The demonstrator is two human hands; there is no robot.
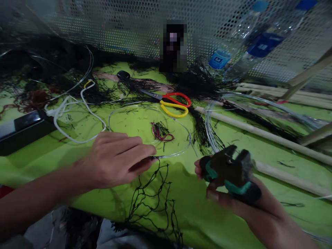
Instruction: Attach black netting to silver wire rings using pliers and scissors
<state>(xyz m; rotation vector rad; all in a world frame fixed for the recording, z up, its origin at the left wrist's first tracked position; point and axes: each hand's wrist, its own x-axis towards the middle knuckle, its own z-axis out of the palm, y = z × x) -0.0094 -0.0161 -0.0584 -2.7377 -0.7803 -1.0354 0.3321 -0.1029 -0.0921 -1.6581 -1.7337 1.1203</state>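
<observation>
My left hand (pixel 119 159) is closed in a pinch on a thin wire hoop (pixel 190 138) at the near edge of its loop. Black netting (pixel 155 193) hangs from the hoop beside my fingertips and falls over the table's front edge. On the right, my right hand (pixel 233 204) is wrapped round dark pliers with green grips (pixel 230 169); their jaws stand apart and point up, touching nothing. A small bundle of magenta and black thread (pixel 162 133) lies inside the hoop. Just behind it are scissors with red and yellow handles (pixel 173 103).
A white cable (pixel 97 119) and a black box (pixel 28 128) lie at the left. Wooden sticks (pixel 259 133) and coiled clear line (pixel 209 124) occupy the right. Plastic bottles (pixel 264 43) stand behind by a perforated panel (pixel 124 27). Black fibres (pixel 199 79) cover the back.
</observation>
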